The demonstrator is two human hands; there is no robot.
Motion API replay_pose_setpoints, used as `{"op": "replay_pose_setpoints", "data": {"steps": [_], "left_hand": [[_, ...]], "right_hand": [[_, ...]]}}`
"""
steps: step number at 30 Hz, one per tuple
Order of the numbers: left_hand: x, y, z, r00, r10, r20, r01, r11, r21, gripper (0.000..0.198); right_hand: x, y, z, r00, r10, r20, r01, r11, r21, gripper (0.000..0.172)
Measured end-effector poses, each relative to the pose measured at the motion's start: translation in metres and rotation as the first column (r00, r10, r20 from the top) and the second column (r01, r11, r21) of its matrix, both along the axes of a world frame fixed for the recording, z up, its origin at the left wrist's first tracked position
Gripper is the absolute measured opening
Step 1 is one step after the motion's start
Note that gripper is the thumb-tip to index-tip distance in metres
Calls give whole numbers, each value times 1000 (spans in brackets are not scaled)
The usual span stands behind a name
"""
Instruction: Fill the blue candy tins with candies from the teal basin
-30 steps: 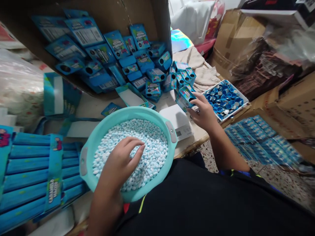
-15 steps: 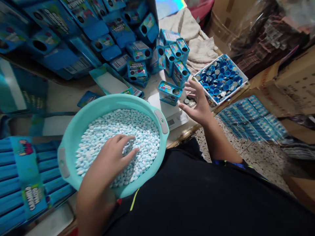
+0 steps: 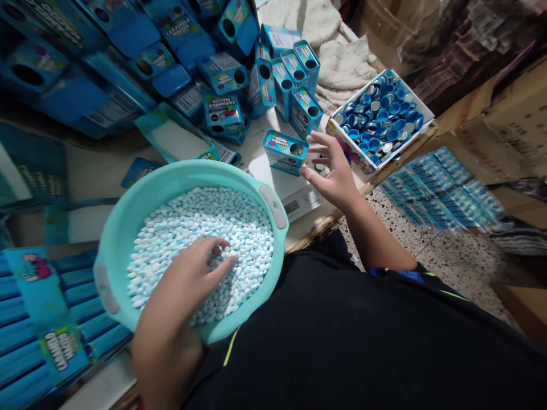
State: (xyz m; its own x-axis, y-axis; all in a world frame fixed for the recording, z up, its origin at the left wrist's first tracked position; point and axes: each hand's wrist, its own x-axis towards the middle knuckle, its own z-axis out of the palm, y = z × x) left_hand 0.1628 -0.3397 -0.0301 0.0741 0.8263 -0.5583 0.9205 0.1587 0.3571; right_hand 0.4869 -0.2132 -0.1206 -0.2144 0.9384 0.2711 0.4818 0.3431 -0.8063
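Resting the left hand (image 3: 188, 279) among white-and-blue candies (image 3: 239, 228) that nearly fill a turquoise bowl (image 3: 192, 171), hands well apart, the person has a blue tin (image 3: 284, 151) on a digital scale (image 3: 299, 202) just beside the open, empty right hand (image 3: 333, 168), while a white tray (image 3: 350, 145) of blue caps (image 3: 384, 119) looks largely full.
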Motion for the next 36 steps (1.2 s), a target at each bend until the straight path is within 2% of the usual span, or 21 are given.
{"op": "replay_pose_setpoints", "data": {"steps": [10,18,20,23,25,26,27,28,30,31,33,36], "left_hand": [[2,0,0,1000,9,19,-9,1000,1,53],[2,-3,4,999,-9,44,5,997,74,42],[2,-4,6,998,-33,55,27,995,98,37],[2,-5,7,995,-51,83,40,991,130,34],[1,-5,6,994,-39,99,24,989,143,34],[1,-5,5,994,-28,101,13,989,147,34],[1,-5,5,995,-18,100,2,988,153,35],[1,-5,5,995,-8,96,-8,987,163,35],[0,-6,5,996,23,83,-38,981,189,37],[0,-6,6,996,47,77,-61,979,197,38],[0,-8,8,992,96,83,-110,977,185,41],[3,-10,13,988,123,97,-136,980,146,44]], "right_hand": [[-15,-2,18,981,-19,191,22,1000,-18,86],[-12,-2,21,958,-55,281,41,998,54,86],[-10,-6,31,947,-76,311,52,995,84,83],[-18,-18,59,915,-84,394,25,988,153,71],[-35,-32,81,897,20,441,-114,975,188,53],[-48,-41,90,873,129,471,-239,954,182,44],[-62,-50,98,819,269,507,-391,908,149,37],[-77,-59,104,729,408,549,-535,841,86,33],[-106,-75,111,528,587,613,-687,720,-97,30],[-119,-82,112,438,649,622,-714,671,-198,30],[-137,-91,112,323,728,604,-722,602,-340,34],[-148,-95,111,288,763,579,-731,566,-382,38]]}}
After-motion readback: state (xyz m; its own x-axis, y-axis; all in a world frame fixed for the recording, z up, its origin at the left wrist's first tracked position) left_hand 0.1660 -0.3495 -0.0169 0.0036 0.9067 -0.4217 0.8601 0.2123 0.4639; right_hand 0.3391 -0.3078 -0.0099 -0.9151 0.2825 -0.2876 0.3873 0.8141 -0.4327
